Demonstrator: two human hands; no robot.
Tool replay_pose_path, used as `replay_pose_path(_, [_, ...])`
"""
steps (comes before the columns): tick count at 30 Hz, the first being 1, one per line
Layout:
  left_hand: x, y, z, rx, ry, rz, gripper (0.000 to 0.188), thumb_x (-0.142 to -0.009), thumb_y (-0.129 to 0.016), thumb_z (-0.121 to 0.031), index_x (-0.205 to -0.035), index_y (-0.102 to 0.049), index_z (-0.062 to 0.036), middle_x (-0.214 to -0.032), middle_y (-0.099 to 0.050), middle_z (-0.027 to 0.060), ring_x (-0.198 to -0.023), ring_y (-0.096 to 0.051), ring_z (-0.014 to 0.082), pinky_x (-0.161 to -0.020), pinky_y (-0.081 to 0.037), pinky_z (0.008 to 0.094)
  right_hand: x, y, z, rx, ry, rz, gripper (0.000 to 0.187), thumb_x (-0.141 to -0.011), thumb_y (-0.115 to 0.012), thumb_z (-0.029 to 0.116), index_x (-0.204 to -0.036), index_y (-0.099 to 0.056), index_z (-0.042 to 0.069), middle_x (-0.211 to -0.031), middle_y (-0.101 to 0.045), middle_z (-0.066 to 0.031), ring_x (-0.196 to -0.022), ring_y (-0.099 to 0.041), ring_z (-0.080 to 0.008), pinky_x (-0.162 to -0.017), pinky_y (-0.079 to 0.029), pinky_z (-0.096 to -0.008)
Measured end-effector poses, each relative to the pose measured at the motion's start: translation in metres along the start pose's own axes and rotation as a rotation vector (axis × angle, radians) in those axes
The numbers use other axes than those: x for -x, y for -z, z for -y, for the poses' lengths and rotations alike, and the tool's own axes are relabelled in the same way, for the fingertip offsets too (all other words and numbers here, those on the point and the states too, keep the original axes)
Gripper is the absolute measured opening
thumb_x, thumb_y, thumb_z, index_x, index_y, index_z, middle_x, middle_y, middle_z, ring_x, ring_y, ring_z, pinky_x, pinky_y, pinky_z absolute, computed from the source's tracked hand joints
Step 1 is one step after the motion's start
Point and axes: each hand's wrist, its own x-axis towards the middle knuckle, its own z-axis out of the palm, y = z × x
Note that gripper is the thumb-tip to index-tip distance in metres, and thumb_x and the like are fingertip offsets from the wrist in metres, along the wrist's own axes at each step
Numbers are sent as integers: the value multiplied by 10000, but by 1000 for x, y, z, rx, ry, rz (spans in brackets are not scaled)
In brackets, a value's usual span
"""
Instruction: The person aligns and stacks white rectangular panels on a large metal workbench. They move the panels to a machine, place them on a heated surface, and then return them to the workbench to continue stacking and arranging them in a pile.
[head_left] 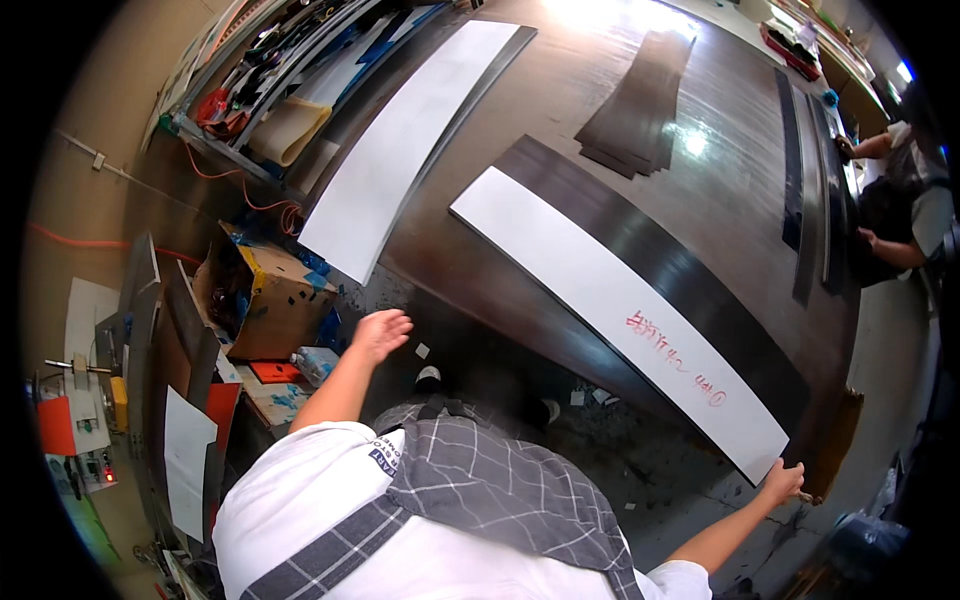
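A long white panel with red handwriting lies over a dark strip on the near side of the metal table. At the panel's near right corner, my right hand has its fingers closed on the edge. My left hand hangs in the air off the table's near left side, fingers loosely stretched, holding nothing. Nearest to it on the table is a second white panel, which lies over a darker sheet and reaches past the table's near edge.
Fanned dark strips lie farther back, and long narrow strips line the right side. A co-worker stands there with hands at the strips. To my left are a cardboard box, a loaded rack and leaning boards.
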Motion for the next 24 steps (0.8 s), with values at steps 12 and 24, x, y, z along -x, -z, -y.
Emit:
replay_pose_path(12, [-205, 211, -183, 182, -143, -26, 952, -739, -607, -714, -1400, -367, -73, -1431, -402, 116, -1329, -361, 277, -1055, -298, 450, 478, 145, 385, -1490, 297, 1367, 267, -920, -610, 271, -938, -669, 10, -853, -689, -63, -772, -623, -126, -722, -498, -268])
replay_pose_path(24, [-227, 180, -226, -155, -78, 523, 308, -788, -751, -244, -1027, -626, -94, -958, -659, 57, -809, -633, 176, -657, -529, 330, 657, 234, 594, -1998, -371, 1954, 451, -911, -624, 327, -1251, -515, 52, -1236, -578, -115, -1190, -520, -247, -977, -425, -399])
